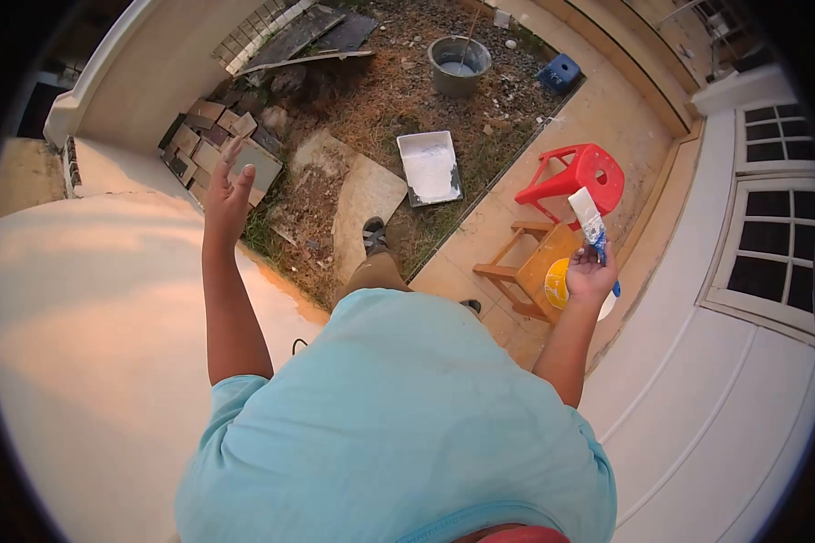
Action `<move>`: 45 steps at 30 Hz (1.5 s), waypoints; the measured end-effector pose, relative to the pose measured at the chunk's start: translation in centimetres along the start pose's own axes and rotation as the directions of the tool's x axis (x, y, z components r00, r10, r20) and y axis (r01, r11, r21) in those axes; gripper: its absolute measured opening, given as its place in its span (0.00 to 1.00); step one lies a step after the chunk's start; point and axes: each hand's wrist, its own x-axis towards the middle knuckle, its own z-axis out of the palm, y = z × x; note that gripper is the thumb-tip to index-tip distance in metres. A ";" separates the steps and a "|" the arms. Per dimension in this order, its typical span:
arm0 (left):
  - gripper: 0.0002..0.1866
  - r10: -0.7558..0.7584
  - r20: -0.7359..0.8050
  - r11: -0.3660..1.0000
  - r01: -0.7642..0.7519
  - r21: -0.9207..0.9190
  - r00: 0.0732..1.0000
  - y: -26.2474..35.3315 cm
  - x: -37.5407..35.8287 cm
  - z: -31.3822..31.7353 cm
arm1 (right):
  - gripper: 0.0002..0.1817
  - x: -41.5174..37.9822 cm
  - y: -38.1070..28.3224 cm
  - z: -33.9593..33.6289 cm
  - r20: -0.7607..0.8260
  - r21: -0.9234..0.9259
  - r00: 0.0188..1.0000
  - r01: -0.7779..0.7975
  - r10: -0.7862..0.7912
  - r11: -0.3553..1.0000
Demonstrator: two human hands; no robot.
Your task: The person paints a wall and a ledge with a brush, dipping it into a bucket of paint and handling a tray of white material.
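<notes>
My left hand (230, 192) is raised at the left with its fingers apart and nothing in it, above stacked tiles. At the right, my right hand (592, 274) is closed round the handle of a paintbrush (589, 217), whose wide bristles are coated white and point up and away. Beneath that hand, a yellow container (556, 282) shows partly on a wooden chair (552, 258); my hand and forearm hide some of it. A bit of blue shows beside my wrist.
A red plastic stool (598, 172) stands beyond the chair. On the ground are a white-coated paint tray (430, 167), a grey bucket (459, 81) with a stick and a blue stool (560, 72). Stacked tiles (186, 140) lean by the left wall. A white wall with windows runs along the right.
</notes>
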 end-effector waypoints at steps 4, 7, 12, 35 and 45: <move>0.36 -0.077 -0.180 0.991 0.056 -0.122 0.981 -4.6 -1.6 -5.5 | 0.19 -1.0 5.4 7.9 0.244 -0.032 0.970 0.019 -0.010 0.999; 0.43 0.087 -0.341 0.994 -0.061 0.088 0.936 -11.8 -0.1 -10.2 | 0.20 -0.4 10.3 12.6 0.384 0.056 0.919 0.073 -0.089 0.996; 0.48 -0.141 -0.561 0.975 0.015 -0.223 0.816 -13.3 0.0 -15.9 | 0.17 1.5 15.3 20.2 0.497 -0.011 0.868 0.027 -0.018 1.000; 0.57 -0.366 -0.927 0.723 0.650 -0.232 0.077 -10.3 -3.4 -18.0 | 0.15 -0.9 60.0 66.4 0.582 -0.652 0.203 -0.462 0.787 0.602; 0.56 -0.482 -0.863 0.779 0.522 -0.346 0.147 -25.9 1.9 -26.3 | 0.16 -1.2 66.6 66.3 0.494 -0.655 0.475 -0.348 0.729 0.671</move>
